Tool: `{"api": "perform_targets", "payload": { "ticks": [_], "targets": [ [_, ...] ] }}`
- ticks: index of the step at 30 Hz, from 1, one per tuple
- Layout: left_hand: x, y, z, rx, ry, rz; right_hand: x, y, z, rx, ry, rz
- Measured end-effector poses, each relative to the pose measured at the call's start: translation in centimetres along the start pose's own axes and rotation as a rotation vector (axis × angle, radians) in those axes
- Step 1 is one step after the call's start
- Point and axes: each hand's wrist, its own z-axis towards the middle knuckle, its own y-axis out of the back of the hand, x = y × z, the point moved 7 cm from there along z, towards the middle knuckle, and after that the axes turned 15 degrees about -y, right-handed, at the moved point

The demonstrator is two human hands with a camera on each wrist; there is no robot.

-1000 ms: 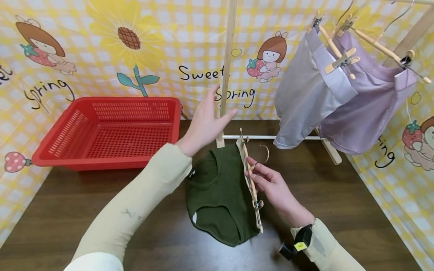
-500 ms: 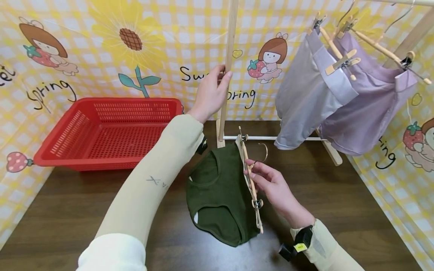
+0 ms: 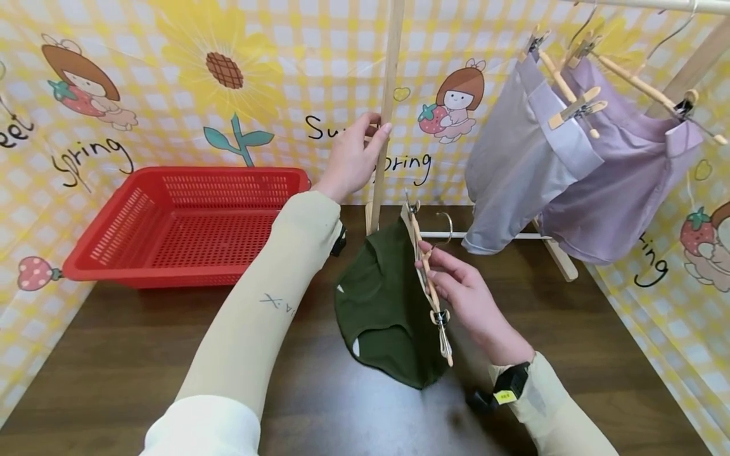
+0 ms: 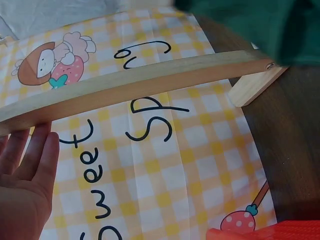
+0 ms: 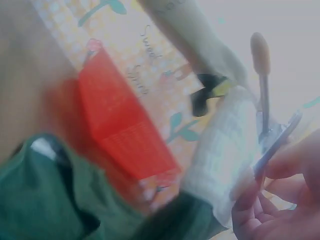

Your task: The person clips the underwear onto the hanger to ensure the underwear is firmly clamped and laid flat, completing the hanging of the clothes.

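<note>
In the head view, my right hand [image 3: 476,294] pinches the wooden clip hanger [image 3: 435,299] by the middle of its bar, below the metal hook. Dark green briefs [image 3: 379,291] hang from its clips by their pale waistband, tilted above the table. My left hand [image 3: 349,159] holds the upright wooden post [image 3: 392,57] of the clothes rack, its fingertips partly behind the post. In the left wrist view, those fingers meet the post's edge [image 4: 150,90]. Blurred green cloth [image 5: 50,190] and a hanger clip [image 5: 265,125] show in the right wrist view.
A red plastic basket [image 3: 188,273] stands at the left back of the brown table [image 3: 142,354]. Grey shorts [image 3: 507,152] and purple shorts [image 3: 616,171] hang on clip hangers from the rack at right. A white rod [image 3: 516,236] crosses the rack's base.
My left hand has moved up and right to take hold of the rack's post. My right hand has lifted the hanger with the briefs up and slightly away.
</note>
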Motion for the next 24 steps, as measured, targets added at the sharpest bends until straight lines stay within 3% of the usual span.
{"api": "perform_targets", "payload": {
  "ticks": [9,17,24],
  "targets": [
    [0.3,0.2,-0.1,0.002,-0.008,0.005,4.5,0.7,1.2,-0.074,0.152,0.056],
    [0.3,0.2,-0.2,0.007,-0.006,0.002,8.2,0.9,2.1,-0.1,0.226,0.108],
    [0.2,0.0,0.1,0.014,-0.02,-0.001,13.2,1.4,2.5,-0.118,0.357,0.124]
  ]
}}
